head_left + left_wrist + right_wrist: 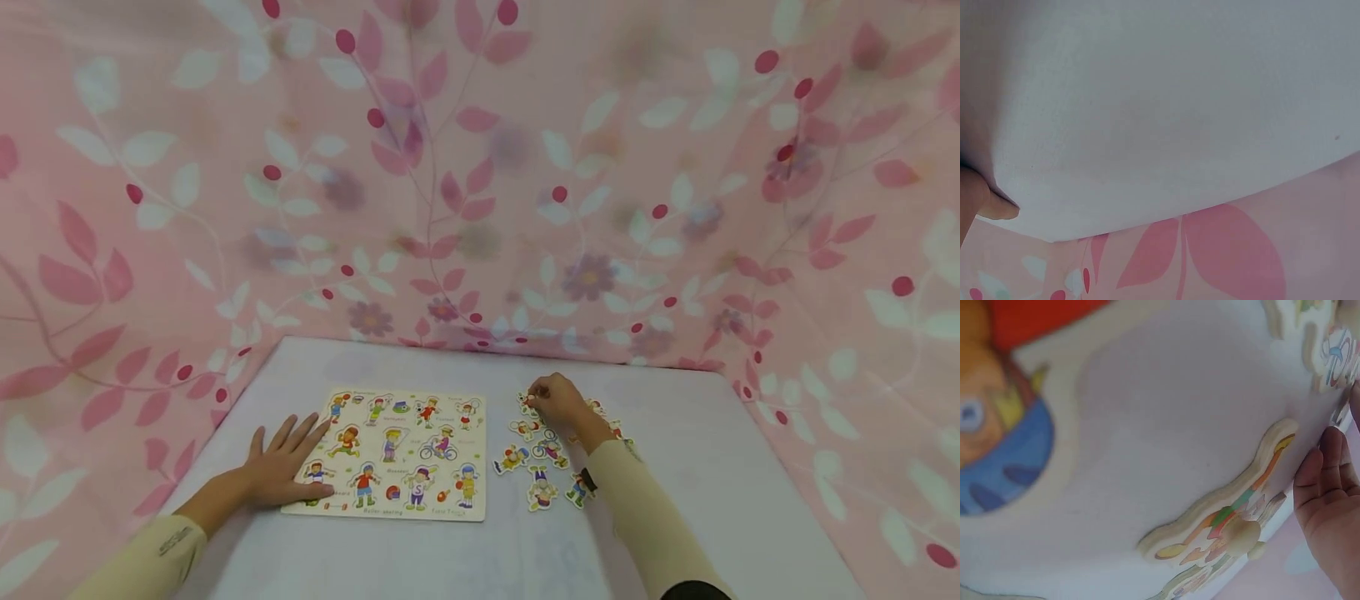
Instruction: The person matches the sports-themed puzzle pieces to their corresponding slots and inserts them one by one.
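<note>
My right hand [558, 402] has its fingers bent, thumb and fingertips pinching a small puzzle piece [525, 405] at the far-left end of a loose cluster. Just nearer me than those fingertips lies a red-and-white piece [525, 429], then a bicycle piece [551, 452], with a skater piece [512, 459] to its left and a purple-eared piece [542, 490] nearer still. My left hand [285, 468] lies flat, fingers straight and spread, over the left edge of the picture board [477, 454]; the board stretches from under those fingers toward my right ones, stopping short of the cluster. Under both hands is a white tabletop [525, 558]; beyond my fingertips hangs pink leafy cloth [450, 167].
</note>
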{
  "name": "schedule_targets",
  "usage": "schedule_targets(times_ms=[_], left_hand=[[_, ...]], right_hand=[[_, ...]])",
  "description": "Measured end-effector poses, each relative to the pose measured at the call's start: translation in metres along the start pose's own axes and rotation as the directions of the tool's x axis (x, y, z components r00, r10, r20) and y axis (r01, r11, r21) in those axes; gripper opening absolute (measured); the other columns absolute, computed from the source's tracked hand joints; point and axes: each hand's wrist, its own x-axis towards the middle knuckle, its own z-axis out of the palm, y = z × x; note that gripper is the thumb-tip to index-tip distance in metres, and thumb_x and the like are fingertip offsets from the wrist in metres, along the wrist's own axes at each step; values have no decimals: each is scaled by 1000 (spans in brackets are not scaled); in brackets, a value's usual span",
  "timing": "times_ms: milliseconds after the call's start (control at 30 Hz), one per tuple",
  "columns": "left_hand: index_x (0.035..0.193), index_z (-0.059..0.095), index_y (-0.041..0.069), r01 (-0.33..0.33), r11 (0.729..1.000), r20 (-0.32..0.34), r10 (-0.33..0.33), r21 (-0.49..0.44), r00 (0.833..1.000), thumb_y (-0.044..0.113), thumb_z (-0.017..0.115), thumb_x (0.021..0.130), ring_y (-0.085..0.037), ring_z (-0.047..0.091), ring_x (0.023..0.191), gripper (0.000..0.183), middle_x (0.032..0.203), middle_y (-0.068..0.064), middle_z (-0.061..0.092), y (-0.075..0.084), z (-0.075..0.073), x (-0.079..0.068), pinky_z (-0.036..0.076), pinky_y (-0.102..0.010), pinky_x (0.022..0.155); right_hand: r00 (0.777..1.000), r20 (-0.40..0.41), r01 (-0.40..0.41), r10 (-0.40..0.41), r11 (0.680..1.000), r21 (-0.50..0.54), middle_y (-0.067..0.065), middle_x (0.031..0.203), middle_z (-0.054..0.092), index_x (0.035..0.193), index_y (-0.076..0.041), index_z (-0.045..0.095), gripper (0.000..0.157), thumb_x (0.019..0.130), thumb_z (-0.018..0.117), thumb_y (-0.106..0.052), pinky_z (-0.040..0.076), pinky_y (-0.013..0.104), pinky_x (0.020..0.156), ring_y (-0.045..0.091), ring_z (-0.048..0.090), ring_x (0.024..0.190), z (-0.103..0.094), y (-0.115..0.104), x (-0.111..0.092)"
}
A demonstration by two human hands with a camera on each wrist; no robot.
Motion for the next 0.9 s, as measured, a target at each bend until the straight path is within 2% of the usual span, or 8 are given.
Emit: schedule_targets(times_ms=[200, 300, 433, 533, 733, 900], left_hand=[[157, 22, 19, 7, 1000, -7, -7, -3, 1000, 79, 58, 77, -50, 15, 146, 106, 162, -18, 20, 1, -1, 2, 4, -81, 104], [157, 21, 19, 7, 1000, -6, -7, -5, 1000, 79, 56, 78, -50, 14, 146, 106, 163, -18, 19, 3, -3, 4, 3, -80, 105], [157, 22, 18, 6, 1000, -9, -7, -19, 1000, 79, 58, 77, -51, 14, 146, 106, 162, -18, 19, 5, -6, 6, 3, -80, 105], [157, 22, 18, 8, 1000, -1, -8, -18, 1000, 79, 57, 77, -51, 14, 146, 106, 162, -18, 19, 5, -6, 6, 3, -81, 105], [157, 21, 20, 11, 1000, -8, -11, -3, 1000, 79, 58, 77, -50, 14, 146, 106, 162, -18, 20, 2, -2, 2, 3, -81, 104], [156, 23, 19, 4, 1000, -9, -4, -14, 1000, 78, 59, 77, -51, 15, 145, 106, 162, -18, 21, 3, 1, -1, 3, -81, 104]], right_hand=[[999, -30, -29, 27, 997, -68, 10, 106, 61, 93, -9, 71, 8, 93, 68, -17, 53, 42, 83, 23, 61, 93, -9, -15, 7], [996, -69, -59, 56, 997, -44, 11, 109, 64, 94, -7, 71, 9, 94, 67, -15, 53, 42, 85, 24, 62, 95, -13, -21, 11], [991, -109, -78, 83, 996, 44, 13, 105, 68, 96, -4, 73, 12, 91, 70, -15, 54, 41, 81, 27, 65, 95, -17, -31, 16], [987, -110, -99, 115, 985, 139, 13, 105, 70, 96, -3, 74, 13, 90, 72, -15, 56, 38, 77, 28, 68, 96, -15, -38, 17], [986, -91, -107, 141, 945, 308, 16, 109, 69, 96, -1, 73, 13, 90, 72, -13, 59, 38, 77, 32, 69, 101, 0, -49, 16], [988, -87, -84, 125, 924, 374, 17, 114, 64, 95, 1, 72, 14, 89, 73, -12, 59, 37, 76, 30, 69, 99, 17, -57, 11]])
